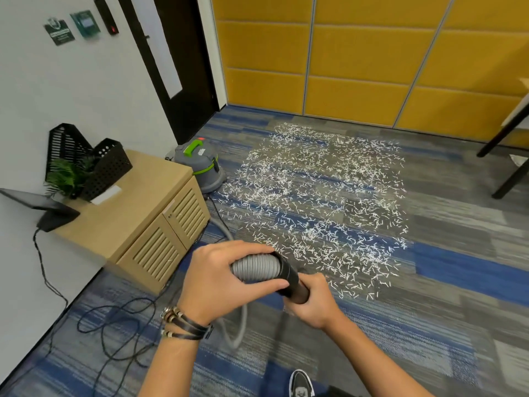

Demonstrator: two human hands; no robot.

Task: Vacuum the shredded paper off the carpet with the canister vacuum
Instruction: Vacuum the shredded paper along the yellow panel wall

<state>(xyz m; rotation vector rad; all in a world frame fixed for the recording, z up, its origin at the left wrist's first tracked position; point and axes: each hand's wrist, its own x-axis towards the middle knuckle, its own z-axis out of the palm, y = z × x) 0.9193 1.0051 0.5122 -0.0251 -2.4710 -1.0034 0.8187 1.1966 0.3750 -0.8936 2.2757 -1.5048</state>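
Lying across the carpet (446,310): shredded paper (315,196), spread as one broad, dense patch from just ahead of the hands to near the yellow partition wall (357,53). No cleared lane is seen within it. Progress is judged as barely begun, with virtually all of the pickup left.

Canister vacuum (200,164): grey with a green handle, stood on the carpet at the patch's left edge, beside the wooden cabinet (160,219). Whether it is switched on cannot be told.

Hose (254,267): grey and ribbed, run along the floor and up to the hands, joined there to a black wand tube (289,276).

Left grip (229,279): fingers and thumb are curled round the ribbed hose at the joint.

Right grip (312,305): closed round the black wand tube just below the joint.

Nozzle end: blurred beneath the hands, so contact with the carpet cannot be told.

Power cable (114,319): laid in loose loops on the carpet at the near left.
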